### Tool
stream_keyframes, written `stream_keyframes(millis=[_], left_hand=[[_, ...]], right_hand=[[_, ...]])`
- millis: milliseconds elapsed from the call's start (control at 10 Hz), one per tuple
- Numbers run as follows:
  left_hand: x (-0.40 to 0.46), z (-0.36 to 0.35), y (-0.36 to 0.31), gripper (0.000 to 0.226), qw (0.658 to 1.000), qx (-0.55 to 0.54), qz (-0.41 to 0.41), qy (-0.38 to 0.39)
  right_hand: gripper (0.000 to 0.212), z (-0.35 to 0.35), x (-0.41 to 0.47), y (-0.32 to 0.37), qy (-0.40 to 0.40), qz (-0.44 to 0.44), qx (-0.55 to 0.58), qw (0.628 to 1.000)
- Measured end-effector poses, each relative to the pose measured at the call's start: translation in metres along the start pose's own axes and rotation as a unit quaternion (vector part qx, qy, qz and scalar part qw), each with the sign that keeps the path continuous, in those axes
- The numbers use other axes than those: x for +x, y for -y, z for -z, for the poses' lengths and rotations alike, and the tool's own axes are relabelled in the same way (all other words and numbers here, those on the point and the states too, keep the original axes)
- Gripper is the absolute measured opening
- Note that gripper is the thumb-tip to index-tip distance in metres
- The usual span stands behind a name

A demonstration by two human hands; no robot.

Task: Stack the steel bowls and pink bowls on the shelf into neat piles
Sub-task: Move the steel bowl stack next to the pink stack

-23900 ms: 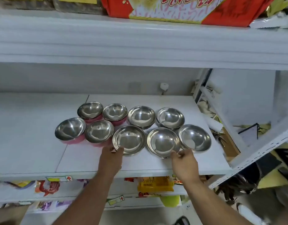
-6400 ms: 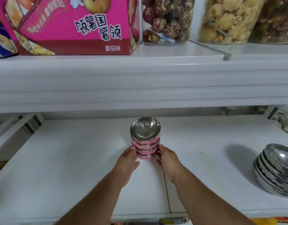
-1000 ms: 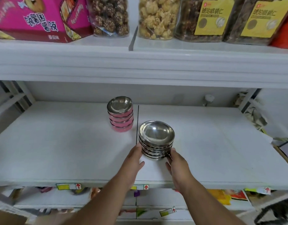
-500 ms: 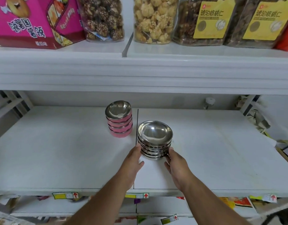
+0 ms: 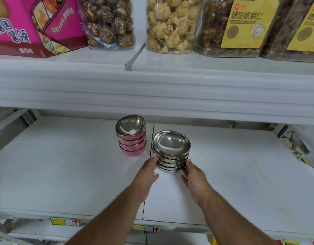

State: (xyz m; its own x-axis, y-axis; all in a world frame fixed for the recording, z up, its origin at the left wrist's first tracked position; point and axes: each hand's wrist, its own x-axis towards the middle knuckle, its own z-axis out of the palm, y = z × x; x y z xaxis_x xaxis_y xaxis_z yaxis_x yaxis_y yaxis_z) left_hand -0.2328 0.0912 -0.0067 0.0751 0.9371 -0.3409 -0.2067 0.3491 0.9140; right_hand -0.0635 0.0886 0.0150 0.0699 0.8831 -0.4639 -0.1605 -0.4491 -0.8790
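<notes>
A pile of several steel bowls (image 5: 171, 151) stands on the white shelf (image 5: 64, 170), just right of the seam between two shelf boards. My left hand (image 5: 146, 175) touches the pile's left side and my right hand (image 5: 194, 179) its right side, so both hands clasp it near its base. A pile of several pink bowls (image 5: 131, 137) with steel insides stands right behind and to the left, close to the steel pile. The pink pile leans slightly.
The upper shelf's thick white front edge (image 5: 152, 89) hangs low over the bowls. On it stand a pink snack box (image 5: 34, 25) and several clear snack jars (image 5: 170, 23). Crumpled packaging (image 5: 297, 144) lies at the shelf's right end.
The steel pile between my hands has slid a little farther back on the shelf, closer to the pink pile. The view has tilted upward, showing more of the upper shelf.
</notes>
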Motion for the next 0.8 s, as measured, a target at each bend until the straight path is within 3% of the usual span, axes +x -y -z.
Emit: stream_keyframes(millis=[100, 400, 600, 700, 800], left_hand=[[0.011, -0.001, -0.003, 0.062, 1.000, -0.009, -0.007, -0.010], [0.039, -0.005, -0.019, 0.056, 0.999, -0.019, -0.003, -0.026], [0.042, -0.009, -0.031, 0.054, 0.999, -0.013, 0.010, -0.040], [0.037, -0.007, -0.027, 0.059, 0.998, 0.013, 0.018, -0.053], [0.028, -0.001, -0.023, 0.069, 0.991, 0.119, 0.009, -0.062]], right_hand=[[0.047, 0.000, 0.009, 0.006, 0.009, -0.004, -0.006, 1.000], [0.041, -0.004, 0.035, 0.026, 0.008, -0.007, -0.041, 0.999], [0.055, -0.005, 0.041, 0.032, 0.010, -0.025, -0.058, 0.998], [0.039, -0.003, 0.036, 0.035, 0.002, -0.023, -0.098, 0.995], [0.043, -0.001, 0.023, 0.036, -0.008, -0.019, -0.133, 0.991]])
